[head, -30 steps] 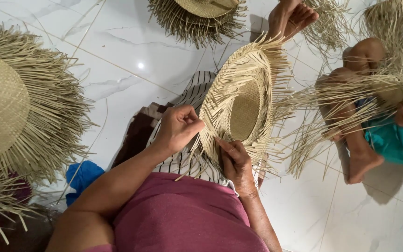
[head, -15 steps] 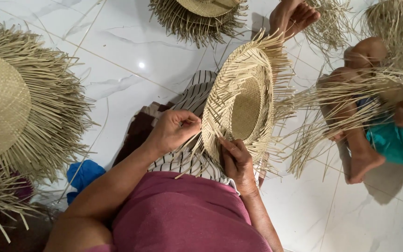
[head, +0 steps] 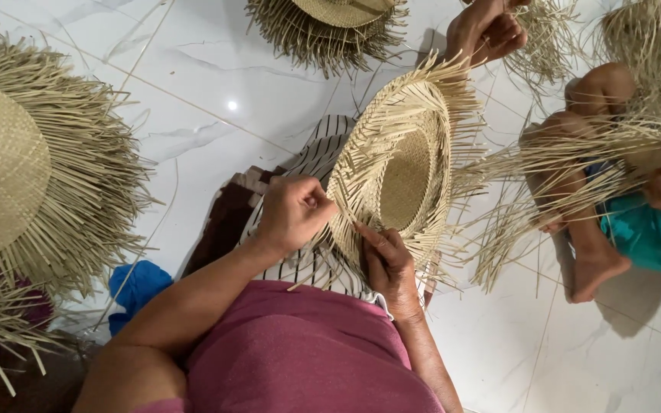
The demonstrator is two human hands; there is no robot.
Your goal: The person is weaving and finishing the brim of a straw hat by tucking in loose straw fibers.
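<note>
While hands (head: 338,237) grip straw hat (head: 403,172), finished hats (head: 24,168) left, co-worker's foot (head: 594,268) right

A single head-worn camera looks steeply down from the person's own head, close over the lap and both forearms. Its frame reaches the white tiled floor (head: 216,84) ahead. No second view exists for overlap.

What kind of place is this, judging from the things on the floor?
Probably a home or small workshop for hat weaving: unfinished straw hats lie on a white tiled floor, and a person nearby sits weaving straw too.
</note>
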